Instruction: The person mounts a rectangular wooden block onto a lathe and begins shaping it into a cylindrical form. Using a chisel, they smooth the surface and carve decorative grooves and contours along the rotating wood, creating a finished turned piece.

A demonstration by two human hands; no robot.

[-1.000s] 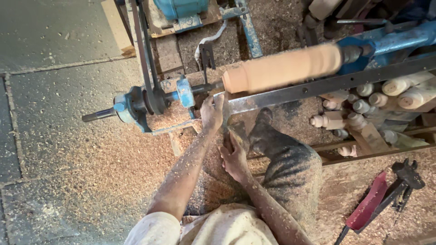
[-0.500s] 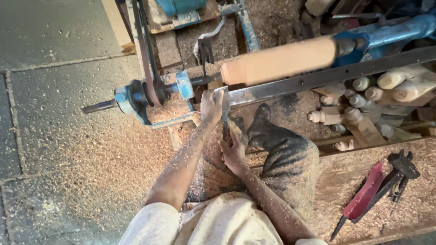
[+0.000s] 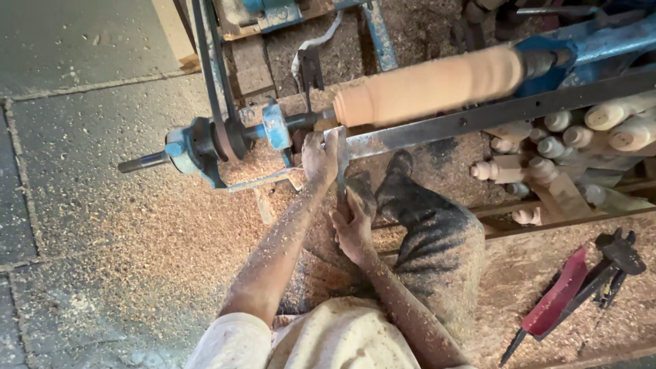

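Pale round wooden blank [image 3: 427,85]: mounted lengthwise between the ends of a blue metal lathe [image 3: 225,140], blurred along its surface, lying just above a long dark steel tool rest bar [image 3: 492,113].

Slim metal turning chisel [image 3: 341,171]: laid across the near end of the bar, its tip up at the left end of the blank.

Left hand [image 3: 320,156]: fingers closed over the chisel where it crosses the bar, forearm dusted with shavings.

Right hand [image 3: 352,225]: clamped round the lower part of the chisel, just below the left hand; the two hands sit close together on the one tool.

Dark dusty trouser leg [image 3: 430,232]: stretched out to the right of the hands, toward the bar.

Turned pale wooden pieces [image 3: 567,137]: heaped beneath the bar at the right.

Red flat-handled tool [image 3: 557,297] and black metal tool [image 3: 615,256]: lying on the floor at lower right, well apart from the hands.

Sawdust-covered stone floor [image 3: 102,225]: shavings thick around the lathe.
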